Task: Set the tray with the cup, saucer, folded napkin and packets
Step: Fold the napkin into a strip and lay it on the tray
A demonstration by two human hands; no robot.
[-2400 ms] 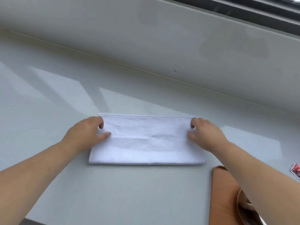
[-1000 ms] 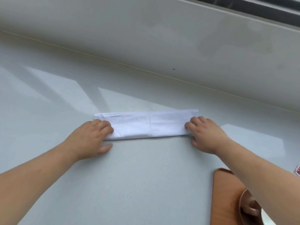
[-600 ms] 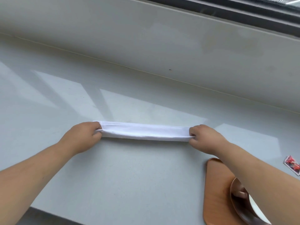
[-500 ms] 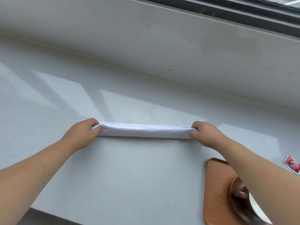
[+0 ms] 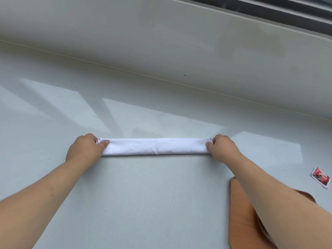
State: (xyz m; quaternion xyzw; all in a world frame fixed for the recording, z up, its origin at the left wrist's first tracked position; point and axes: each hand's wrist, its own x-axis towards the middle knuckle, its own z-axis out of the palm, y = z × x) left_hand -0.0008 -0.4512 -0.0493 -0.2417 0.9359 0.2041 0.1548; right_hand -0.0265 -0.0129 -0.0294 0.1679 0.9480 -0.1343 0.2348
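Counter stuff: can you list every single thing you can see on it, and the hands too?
napkin: one, white, folded into a long narrow strip, lying flat mid-counter.
tray: one, brown wood, near right corner of the view, partly under the right forearm.
packet: one, red and white, on the counter at the far right edge, beyond the tray.
counter: one, pale grey, glossy, running up to a cream upstand at the back.
left hand: one, grip pinching the napkin's left end.
right hand: one, grip pinching the napkin's right end.
Something round sits on the tray under the forearm, too hidden to name.
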